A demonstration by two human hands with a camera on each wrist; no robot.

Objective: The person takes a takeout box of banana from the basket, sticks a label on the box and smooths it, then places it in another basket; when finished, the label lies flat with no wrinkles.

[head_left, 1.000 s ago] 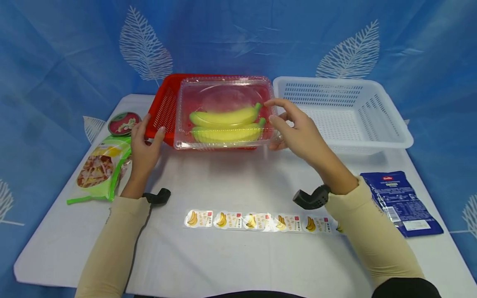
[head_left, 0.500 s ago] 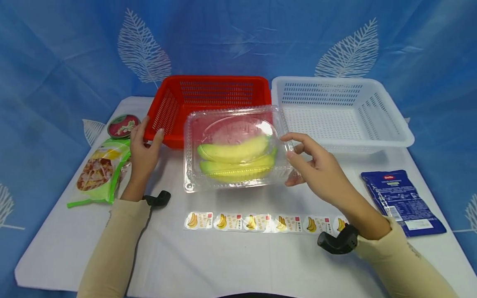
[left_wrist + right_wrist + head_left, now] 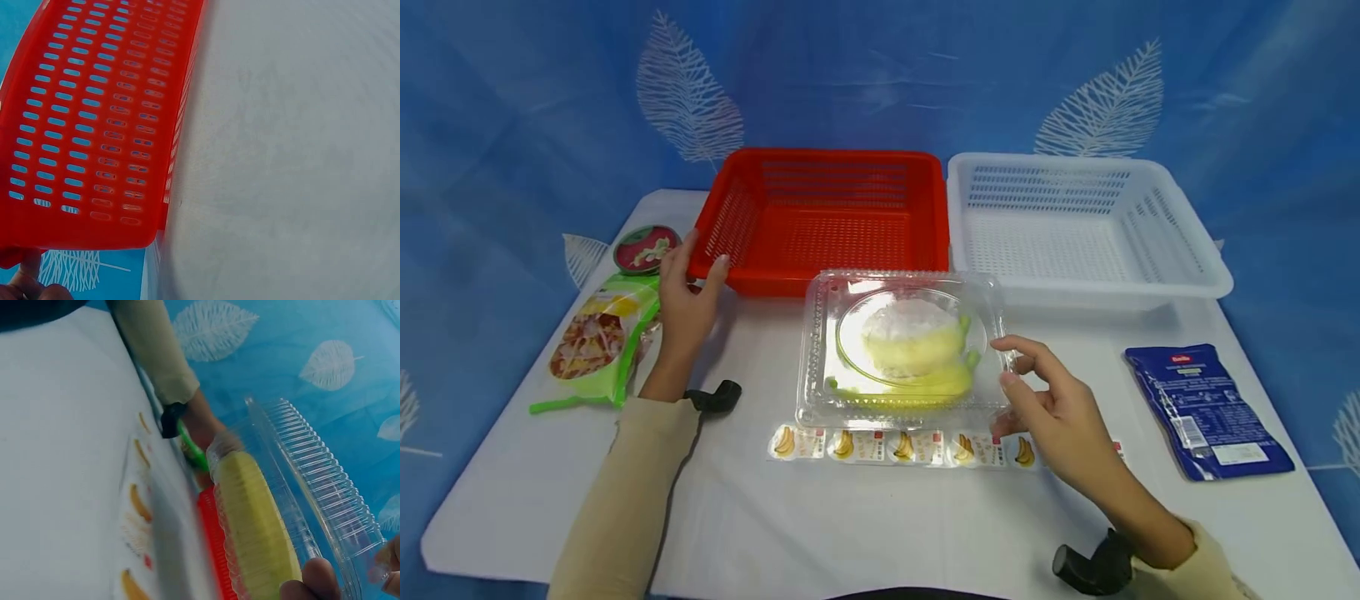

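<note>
A clear plastic clamshell box (image 3: 906,287) with two yellow-green bananas (image 3: 925,379) inside is over the middle of the table. My right hand (image 3: 1067,417) holds the box by its right side, fingers and thumb pinching the edge. In the right wrist view, the clear box (image 3: 331,494) stands tilted, with a banana (image 3: 256,519) showing through its wall. My left hand (image 3: 688,308) rests against the left side of the red basket (image 3: 820,282), thumb near its front corner. Fingertips (image 3: 31,284) of that hand touch the basket's rim in the left wrist view.
A white basket (image 3: 1090,292) stands right of the red one. A strip of banana stickers (image 3: 868,446) lies in front of the box. On the left are a green snack bag (image 3: 591,342) and a round tin (image 3: 643,250); on the right lies a blue pouch (image 3: 1210,408).
My right hand has brought the box with the bananas from over the red basket toward me and a little right, lower over the table. My left hand has stayed at the basket.
</note>
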